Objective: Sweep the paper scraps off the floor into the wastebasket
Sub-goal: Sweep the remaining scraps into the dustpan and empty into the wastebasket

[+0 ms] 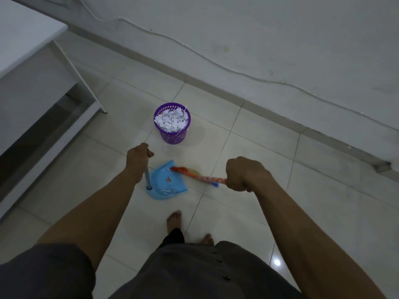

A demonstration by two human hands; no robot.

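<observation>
- left hand (138, 157) is clenching round the top of a thin grey pole (147, 176) that is standing up from the dustpan (160, 180).
- dustpan is smooth light-blue plastic, scoop-shaped, sitting on the floor (259, 147) just near of the wastebasket (172, 137), not touching it.
- right hand (244, 174) is gripping the broom (201, 177) in a tight fist. its stick is orange-red and patterned, with a blue piece showing beside the hand.
- broom is slanting low, its red head reaching over the dustpan's far edge.
- thin white paper scraps (167, 192) are lying at the dustpan's near wall, with a few more at its far lip.
- wastebasket is round purple plastic with a perforated lattice wall. it is standing upright and heaping to the rim with white shreds (171, 120).
- floor is showing glossy pale square tiles with dark grout lines.
</observation>
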